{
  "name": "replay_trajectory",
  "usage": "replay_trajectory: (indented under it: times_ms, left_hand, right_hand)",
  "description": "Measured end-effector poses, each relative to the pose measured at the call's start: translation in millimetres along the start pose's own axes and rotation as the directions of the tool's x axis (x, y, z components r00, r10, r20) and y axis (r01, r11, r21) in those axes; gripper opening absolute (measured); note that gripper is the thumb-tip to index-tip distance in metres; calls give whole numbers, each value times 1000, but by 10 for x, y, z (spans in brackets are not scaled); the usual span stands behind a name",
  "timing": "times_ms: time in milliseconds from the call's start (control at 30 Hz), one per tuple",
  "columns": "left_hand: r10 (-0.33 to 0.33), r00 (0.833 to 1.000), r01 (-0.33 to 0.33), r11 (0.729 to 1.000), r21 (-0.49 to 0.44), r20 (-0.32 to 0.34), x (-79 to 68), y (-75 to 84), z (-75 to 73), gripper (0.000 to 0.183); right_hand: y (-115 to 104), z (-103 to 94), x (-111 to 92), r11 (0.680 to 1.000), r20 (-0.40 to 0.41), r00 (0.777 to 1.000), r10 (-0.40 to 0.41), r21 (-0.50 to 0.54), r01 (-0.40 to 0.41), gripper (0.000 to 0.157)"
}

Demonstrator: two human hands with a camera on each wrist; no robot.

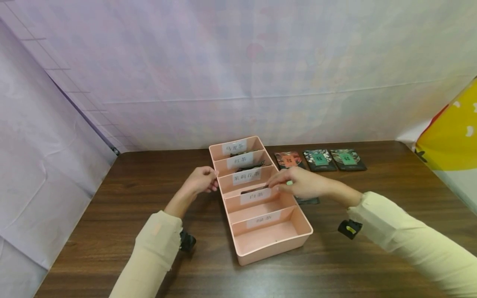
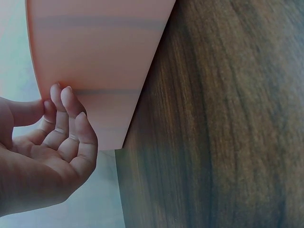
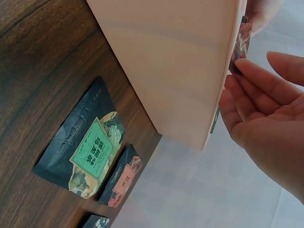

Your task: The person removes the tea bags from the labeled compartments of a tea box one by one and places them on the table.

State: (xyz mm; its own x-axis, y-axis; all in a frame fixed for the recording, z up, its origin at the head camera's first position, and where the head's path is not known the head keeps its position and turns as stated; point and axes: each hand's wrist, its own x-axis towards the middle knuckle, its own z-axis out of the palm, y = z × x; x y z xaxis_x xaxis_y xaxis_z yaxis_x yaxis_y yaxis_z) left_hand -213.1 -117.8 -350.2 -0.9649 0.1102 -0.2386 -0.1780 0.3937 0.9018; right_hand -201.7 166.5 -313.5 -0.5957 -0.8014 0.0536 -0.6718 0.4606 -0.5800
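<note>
Pink tray (image 1: 273,244) mid-bench (image 1: 112,215), five labelled compartments. Left hand (image 1: 203,179) at tray's 9 o'clock wall, fingertips (image 2: 64,97) touching it, holding nothing. Right hand (image 1: 298,182) at 3 o'clock rim, apparently pinching dark packet (image 3: 241,42) over third compartment. Three packets (image 1: 320,159) at 1 o'clock.

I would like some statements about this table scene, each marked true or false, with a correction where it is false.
1. The pink divided tray has five compartments with paper labels. True.
2. The left hand rests flat on the table, far from the tray. False: its fingertips touch the tray's left outer wall.
3. Three tea packets lie in a row on the wooden table behind the right hand. True.
4. The compartment nearest the person is full of packets. False: it looks empty.
5. The right hand is at the tray's right rim, by a dark packet at that edge. True.
</note>
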Motion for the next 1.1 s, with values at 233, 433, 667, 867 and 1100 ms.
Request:
replay_trajectory:
  times_ms: [233,433,667,867,1100]
  left_hand:
    - [-2,1000,2,1000,-2,2,13,-13,-2,17]
    - [-8,1000,8,1000,-8,2,19,-16,0,18]
    - [-6,1000,6,1000,-13,1,10,1,-5,18]
    - [-4,1000,4,1000,-9,1,16,6,-8,18]
    - [-8,1000,8,1000,-4,-1,25,3,-6,18]
  right_hand:
    - [-8,-28,7,1000,-53,999,-8,-10,7,20]
    - [-19,-70,-1,999,-48,998,39,-4,-39,22]
    - [-68,-164,-2,997,-41,996,75,21,-74,23]
    - [-108,-246,-11,996,-58,995,85,32,-83,23]
    - [-137,-327,-25,997,-121,990,73,25,-70,21]
